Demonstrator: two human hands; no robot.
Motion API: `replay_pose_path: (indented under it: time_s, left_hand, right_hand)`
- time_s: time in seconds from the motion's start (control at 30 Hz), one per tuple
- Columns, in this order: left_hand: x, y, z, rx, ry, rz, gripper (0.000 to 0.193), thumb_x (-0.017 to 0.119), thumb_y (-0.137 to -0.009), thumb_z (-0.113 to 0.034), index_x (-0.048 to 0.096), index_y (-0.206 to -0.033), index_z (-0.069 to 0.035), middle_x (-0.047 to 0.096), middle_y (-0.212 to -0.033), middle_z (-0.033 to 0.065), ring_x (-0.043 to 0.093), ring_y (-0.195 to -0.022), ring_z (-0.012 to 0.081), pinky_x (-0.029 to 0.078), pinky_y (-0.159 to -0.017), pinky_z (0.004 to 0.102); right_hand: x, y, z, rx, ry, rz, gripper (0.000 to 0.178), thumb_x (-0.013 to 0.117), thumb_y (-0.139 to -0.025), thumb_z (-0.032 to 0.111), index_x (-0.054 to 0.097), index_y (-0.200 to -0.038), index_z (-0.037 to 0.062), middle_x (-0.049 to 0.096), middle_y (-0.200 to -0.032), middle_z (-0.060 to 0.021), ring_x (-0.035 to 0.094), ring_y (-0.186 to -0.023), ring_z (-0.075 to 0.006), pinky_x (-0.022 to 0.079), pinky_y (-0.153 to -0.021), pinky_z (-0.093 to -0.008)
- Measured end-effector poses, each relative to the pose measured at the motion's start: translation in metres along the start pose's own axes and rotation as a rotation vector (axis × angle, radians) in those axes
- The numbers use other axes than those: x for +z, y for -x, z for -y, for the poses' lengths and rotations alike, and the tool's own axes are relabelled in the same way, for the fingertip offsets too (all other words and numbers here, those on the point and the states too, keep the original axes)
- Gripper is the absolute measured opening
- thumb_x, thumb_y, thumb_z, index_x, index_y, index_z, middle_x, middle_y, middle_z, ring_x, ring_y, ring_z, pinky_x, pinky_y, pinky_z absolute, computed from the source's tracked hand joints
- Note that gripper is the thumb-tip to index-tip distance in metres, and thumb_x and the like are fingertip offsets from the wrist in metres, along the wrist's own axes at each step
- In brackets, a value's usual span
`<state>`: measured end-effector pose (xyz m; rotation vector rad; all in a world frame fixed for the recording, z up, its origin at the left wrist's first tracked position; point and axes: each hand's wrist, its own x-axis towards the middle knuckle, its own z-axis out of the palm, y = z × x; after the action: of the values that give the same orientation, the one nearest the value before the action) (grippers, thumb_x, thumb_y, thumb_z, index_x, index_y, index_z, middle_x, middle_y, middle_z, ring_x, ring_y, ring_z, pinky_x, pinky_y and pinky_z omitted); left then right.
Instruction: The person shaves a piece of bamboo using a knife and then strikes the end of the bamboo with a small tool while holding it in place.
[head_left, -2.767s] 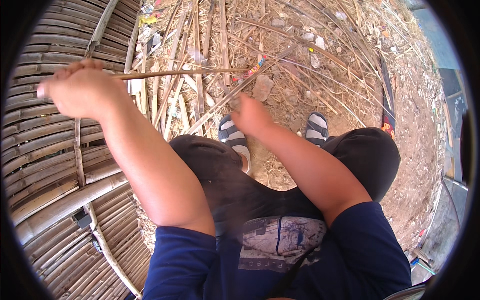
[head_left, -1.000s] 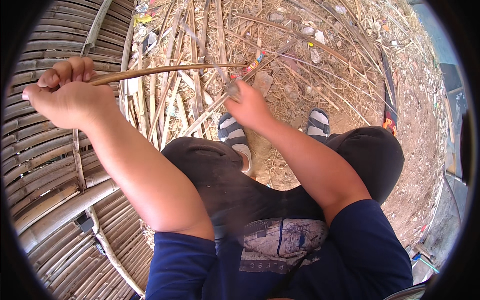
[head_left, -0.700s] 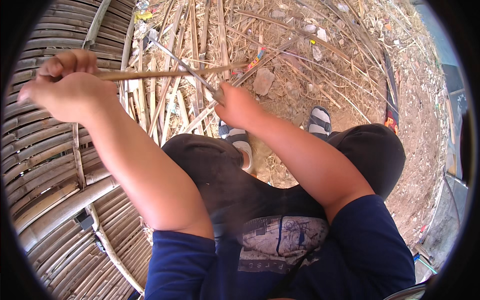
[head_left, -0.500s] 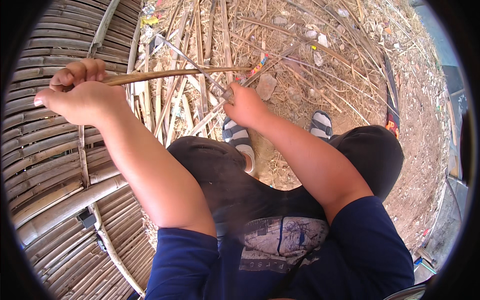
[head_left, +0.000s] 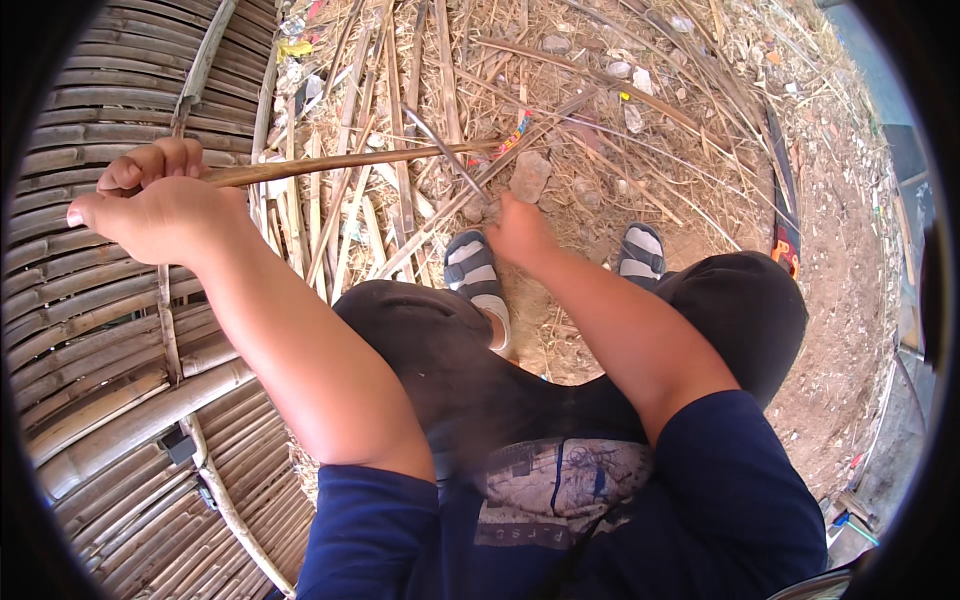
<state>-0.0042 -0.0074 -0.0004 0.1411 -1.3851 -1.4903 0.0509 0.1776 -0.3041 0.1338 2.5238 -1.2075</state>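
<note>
At the left, my left hand has its fingers curled round one end of a long bamboo strip. The strip reaches out rightward, roughly level, over the ground. My right hand, a little blurred, is closed round the grip of a knife with a long, narrow, slightly curved blade. Its blade points up and to the left and crosses the strip toward the strip's far end. Whether edge and bamboo touch, I cannot tell. The knife's grip is mostly hidden by my fingers.
A bamboo slat wall runs along my left. Split bamboo pieces, straw and stones cover the ground ahead. My sandalled feet are below my hands. A long dark tool with an orange-red end lies at the right.
My right hand has moved right and slightly toward me, carrying the knife along the strip toward its far end. The left hand stays nearly in place, and the strip's far end sits slightly lower.
</note>
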Motion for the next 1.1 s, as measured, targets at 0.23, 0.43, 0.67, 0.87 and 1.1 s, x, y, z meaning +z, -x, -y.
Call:
replay_pose_path:
  time_s: [0.23, 0.43, 0.67, 0.87, 1.1]
  left_hand:
    - [0.007, 0.005, -0.003, 0.017, 0.056, 0.079, 0.056, 0.02, -0.106, -0.057, 0.033, -0.072, -0.013, 0.03, -0.057, 0.0016, 0.024, -0.051, 0.0154, 0.022, -0.051, 0.03]
    - [-0.024, -0.023, 0.008, -0.098, 0.329, 0.463, 0.063, 0.018, -0.103, -0.063, 0.036, -0.069, -0.013, 0.03, -0.056, 0.0013, 0.023, -0.051, 0.015, 0.021, -0.05, 0.0301]
    - [-0.012, -0.011, 0.006, -0.033, 0.028, -0.004, 0.07, 0.012, -0.101, -0.07, 0.037, -0.068, -0.014, 0.033, -0.055, 0.0019, 0.023, -0.05, 0.0143, 0.021, -0.049, 0.029]
    - [-0.003, -0.003, -0.001, -0.011, 0.13, 0.206, 0.062, 0.026, -0.099, -0.068, 0.036, -0.071, -0.014, 0.031, -0.057, 0.0016, 0.023, -0.05, 0.014, 0.021, -0.05, 0.0292]
    - [-0.011, -0.002, -0.002, -0.047, 0.215, 0.378, 0.058, 0.03, -0.098, -0.066, 0.037, -0.073, -0.014, 0.029, -0.057, 0.0017, 0.023, -0.05, 0.0137, 0.019, -0.05, 0.0288]
  right_hand:
    - [-0.011, 0.016, 0.025, -0.151, -0.277, -0.087, 0.038, 0.068, -0.081, 0.017, 0.062, -0.113, -0.0014, 0.07, -0.093, -0.0261, 0.069, -0.092, -0.0422, 0.055, -0.082, -0.0474]
    - [-0.042, 0.027, 0.1, -0.657, -0.487, 0.018, 0.029, 0.07, -0.08, 0.012, 0.06, -0.106, 0.0009, 0.071, -0.085, -0.0167, 0.07, -0.074, -0.0333, 0.054, -0.068, -0.0392]
    - [0.011, 0.004, 0.013, -0.144, -0.217, 0.01, 0.036, 0.07, -0.083, 0.018, 0.06, -0.112, -0.0006, 0.07, -0.085, -0.0217, 0.071, -0.087, -0.0368, 0.055, -0.076, -0.0438]
    - [-0.015, 0.016, 0.037, -0.058, -0.268, 0.003, 0.033, 0.071, -0.081, 0.017, 0.06, -0.107, 0.0002, 0.07, -0.092, -0.0247, 0.068, -0.09, -0.0438, 0.054, -0.08, -0.0509]
    - [-0.028, 0.044, 0.097, -0.565, -0.28, -0.028, 0.029, 0.069, -0.081, 0.012, 0.057, -0.105, 0.0005, 0.071, -0.091, -0.0211, 0.07, -0.082, -0.0411, 0.055, -0.073, -0.0471]
